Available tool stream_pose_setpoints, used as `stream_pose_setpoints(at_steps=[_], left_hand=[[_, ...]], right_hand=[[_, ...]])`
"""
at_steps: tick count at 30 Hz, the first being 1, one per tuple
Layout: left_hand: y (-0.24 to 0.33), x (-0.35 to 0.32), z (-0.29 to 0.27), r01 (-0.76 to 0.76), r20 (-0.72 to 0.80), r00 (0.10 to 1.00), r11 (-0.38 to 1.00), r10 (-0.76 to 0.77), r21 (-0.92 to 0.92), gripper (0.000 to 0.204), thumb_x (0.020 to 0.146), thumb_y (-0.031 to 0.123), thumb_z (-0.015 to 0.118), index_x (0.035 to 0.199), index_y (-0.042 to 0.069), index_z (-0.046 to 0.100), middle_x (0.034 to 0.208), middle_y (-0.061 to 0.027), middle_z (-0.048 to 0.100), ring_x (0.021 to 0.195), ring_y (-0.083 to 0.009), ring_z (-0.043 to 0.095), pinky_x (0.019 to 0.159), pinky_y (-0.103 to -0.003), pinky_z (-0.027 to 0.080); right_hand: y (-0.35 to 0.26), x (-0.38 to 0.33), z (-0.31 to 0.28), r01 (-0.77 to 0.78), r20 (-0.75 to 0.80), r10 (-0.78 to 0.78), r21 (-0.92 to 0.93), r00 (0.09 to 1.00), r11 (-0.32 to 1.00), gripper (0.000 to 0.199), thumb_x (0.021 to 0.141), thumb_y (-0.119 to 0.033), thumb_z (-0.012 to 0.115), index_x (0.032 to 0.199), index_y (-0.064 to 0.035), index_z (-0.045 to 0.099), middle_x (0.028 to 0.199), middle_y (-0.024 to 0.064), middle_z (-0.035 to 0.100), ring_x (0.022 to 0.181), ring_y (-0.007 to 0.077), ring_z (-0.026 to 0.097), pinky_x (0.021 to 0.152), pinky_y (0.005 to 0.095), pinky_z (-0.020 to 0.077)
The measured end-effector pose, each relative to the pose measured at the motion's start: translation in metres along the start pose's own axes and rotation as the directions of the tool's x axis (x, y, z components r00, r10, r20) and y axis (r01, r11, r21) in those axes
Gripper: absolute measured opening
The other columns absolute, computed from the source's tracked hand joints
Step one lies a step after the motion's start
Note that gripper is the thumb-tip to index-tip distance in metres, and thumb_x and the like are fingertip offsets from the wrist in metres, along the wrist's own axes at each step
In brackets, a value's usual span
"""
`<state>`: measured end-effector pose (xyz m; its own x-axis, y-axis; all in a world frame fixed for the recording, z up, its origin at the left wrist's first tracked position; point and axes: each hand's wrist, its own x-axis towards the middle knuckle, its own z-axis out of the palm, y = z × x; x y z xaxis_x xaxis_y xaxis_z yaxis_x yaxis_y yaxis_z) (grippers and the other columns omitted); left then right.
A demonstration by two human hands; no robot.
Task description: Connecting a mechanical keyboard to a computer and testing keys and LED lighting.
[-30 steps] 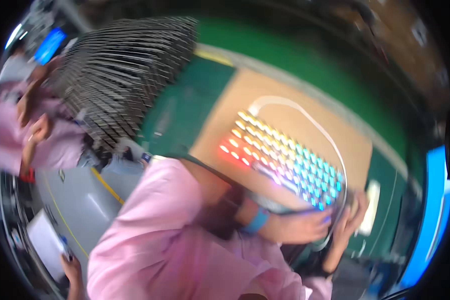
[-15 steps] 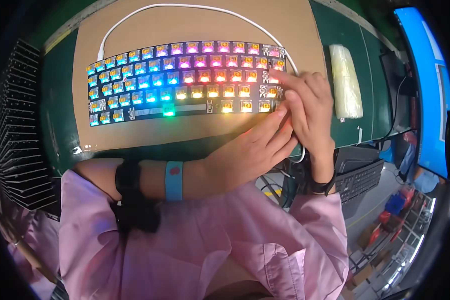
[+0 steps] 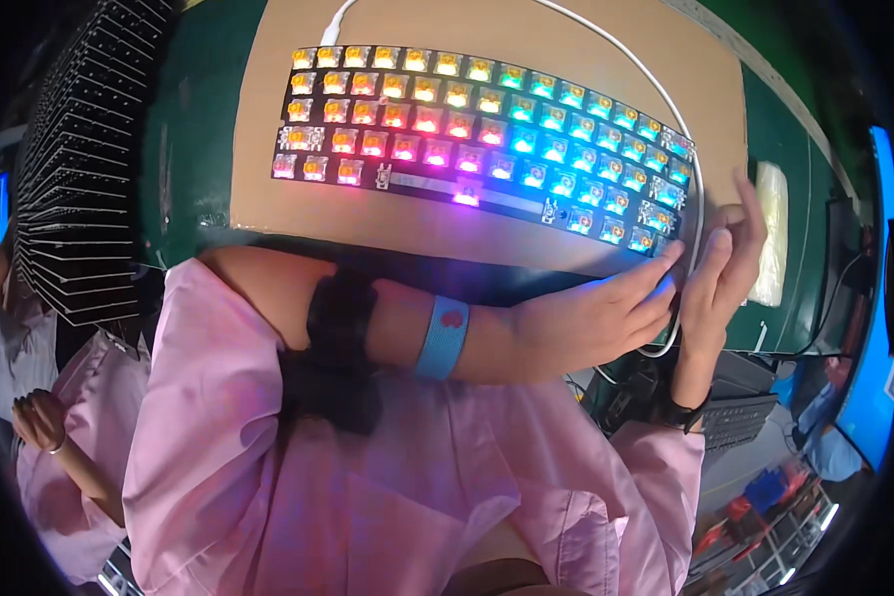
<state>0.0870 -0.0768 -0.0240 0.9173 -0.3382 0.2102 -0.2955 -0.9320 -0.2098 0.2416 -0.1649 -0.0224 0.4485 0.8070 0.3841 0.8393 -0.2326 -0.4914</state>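
Hands at the keyboard's lower right corner

Left hand (image 3: 596,318) and right hand (image 3: 717,268), fingers loosely open, touching keyboard (image 3: 487,139) edge at frame right, gripping nothing. Shifted off the keys since half a second ago. Keyboard lit on cardboard (image 3: 298,204), upper centre.

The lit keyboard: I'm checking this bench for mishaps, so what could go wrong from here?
The white cable loops past the keyboard corner right by both hands; the right hand or left hand could snag it and perhaps unplug it. The bare switches have no caps, so fingers at that corner could bend or dislodge one.
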Motion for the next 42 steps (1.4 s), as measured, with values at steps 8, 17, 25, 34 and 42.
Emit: stream_pose_setpoints(at_steps=[8,17,25,34,42], left_hand=[[0.002,0.003,0.000,0.019,0.005,1.000,1.000,-0.019,-0.005,0.049,0.083,0.029,0.045,0.127,0.008,0.046,0.132,-0.0111,0.044,0.129,-0.0377,0.033,0.112,-0.045,0.018],[0.003,0.004,0.002,0.054,-0.022,0.998,0.998,-0.053,0.025,0.047,0.082,0.029,0.046,0.124,0.008,0.047,0.130,-0.0112,0.045,0.130,-0.0382,0.032,0.112,-0.047,0.017],[0.003,0.004,0.004,0.012,-0.001,1.000,1.000,-0.012,-0.019,0.047,0.082,0.028,0.046,0.124,0.007,0.047,0.130,-0.0107,0.044,0.129,-0.0392,0.032,0.112,-0.047,0.017],[0.010,-0.010,0.009,0.061,-0.007,0.998,0.996,-0.061,0.071,0.043,0.087,0.025,0.043,0.127,0.008,0.048,0.129,-0.0096,0.047,0.126,-0.0271,0.039,0.110,-0.045,0.022],[0.013,-0.016,0.016,0.080,0.018,0.997,0.995,-0.081,0.062,0.045,0.086,0.025,0.043,0.127,0.007,0.048,0.130,-0.0098,0.047,0.127,-0.0262,0.037,0.110,-0.044,0.022]], right_hand=[[0.004,-0.001,0.004,0.023,-0.040,-0.023,-0.002,0.999,1.000,0.028,0.089,-0.013,0.047,0.113,-0.0042,0.059,0.076,0.0105,0.052,0.066,0.0189,0.052,0.060,0.0297,0.0418],[0.001,-0.009,0.007,-0.067,-0.191,0.120,0.266,0.974,0.962,0.038,0.093,-0.014,0.044,0.129,-0.0006,0.042,0.073,0.0044,0.048,0.062,0.0094,0.042,0.056,0.0220,0.0335],[0.000,-0.010,0.013,0.014,-0.332,0.086,0.288,0.939,0.958,0.045,0.093,-0.013,0.045,0.133,0.0014,0.031,0.074,0.0020,0.047,0.064,0.0077,0.042,0.057,0.0206,0.0322],[-0.104,0.042,-0.008,0.402,0.416,-0.408,0.107,0.813,0.909,0.032,0.080,-0.012,0.060,0.111,-0.0058,0.059,0.071,0.0112,0.059,0.057,0.0246,0.057,0.053,0.0323,0.0443],[-0.126,0.073,0.050,0.526,0.418,-0.499,0.057,0.759,0.848,0.042,0.076,-0.008,0.052,0.118,-0.0102,0.057,0.052,0.0066,0.053,0.049,0.0239,0.056,0.042,0.0377,0.0391]])
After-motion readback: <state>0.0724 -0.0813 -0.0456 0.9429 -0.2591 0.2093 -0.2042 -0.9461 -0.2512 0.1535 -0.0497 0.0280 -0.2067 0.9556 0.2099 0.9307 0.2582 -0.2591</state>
